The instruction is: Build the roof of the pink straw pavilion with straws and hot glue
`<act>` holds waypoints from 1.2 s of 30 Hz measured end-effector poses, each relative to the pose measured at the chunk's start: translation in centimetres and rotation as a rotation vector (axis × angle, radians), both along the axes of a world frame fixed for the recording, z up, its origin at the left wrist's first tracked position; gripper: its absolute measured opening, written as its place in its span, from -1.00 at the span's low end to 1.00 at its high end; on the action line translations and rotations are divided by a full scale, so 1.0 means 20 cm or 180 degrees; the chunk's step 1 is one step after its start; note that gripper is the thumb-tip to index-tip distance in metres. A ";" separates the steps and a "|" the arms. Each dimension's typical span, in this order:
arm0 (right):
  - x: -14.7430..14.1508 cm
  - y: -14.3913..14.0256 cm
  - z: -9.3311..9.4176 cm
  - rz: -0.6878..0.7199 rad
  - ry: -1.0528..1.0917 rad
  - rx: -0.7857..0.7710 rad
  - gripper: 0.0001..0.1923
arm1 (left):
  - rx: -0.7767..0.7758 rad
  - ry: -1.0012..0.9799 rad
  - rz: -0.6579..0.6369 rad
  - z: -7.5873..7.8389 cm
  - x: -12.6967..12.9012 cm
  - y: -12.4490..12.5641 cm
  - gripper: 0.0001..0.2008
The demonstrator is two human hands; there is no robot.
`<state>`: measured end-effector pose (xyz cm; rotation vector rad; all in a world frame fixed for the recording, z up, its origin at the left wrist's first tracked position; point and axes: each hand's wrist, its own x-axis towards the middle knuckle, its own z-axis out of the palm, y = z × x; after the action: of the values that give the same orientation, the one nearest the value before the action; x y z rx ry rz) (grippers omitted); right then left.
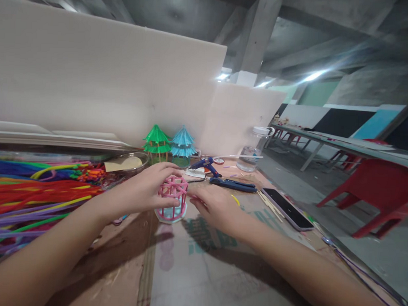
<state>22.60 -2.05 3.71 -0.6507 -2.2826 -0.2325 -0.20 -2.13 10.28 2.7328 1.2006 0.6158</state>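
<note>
A small pink pipe-cleaner frame (174, 184), round and cage-like, stands upright on a pale blue base (171, 213) on the cardboard. My left hand (147, 186) curves around its left side, fingers over the top rim and thumb across the front bars. On the opposite side, my right hand (218, 207) has its fingers bent together, with the tips against or very near the upper right edge of the frame. Whether anything small sits between those right fingertips is hidden.
Bundled coloured pipe cleaners (31, 196) cover the left. Behind stand a green pagoda model (157, 140) and a blue pagoda model (183, 143). A glue gun (206, 165), dark blue pliers (232, 185), a phone (287, 208), wooden sticks (271, 206) and a clear jar (252, 150) lie beyond and right.
</note>
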 end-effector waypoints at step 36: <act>0.00 -0.01 0.00 -0.0041 -0.0188 -0.0156 -0.76 | -0.0362 -0.0032 0.0071 -0.05 -0.02 0.04 -0.35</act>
<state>22.58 -2.22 3.70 -0.6923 -2.3476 -0.2048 -0.61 -1.33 9.22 2.6232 1.2257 0.5452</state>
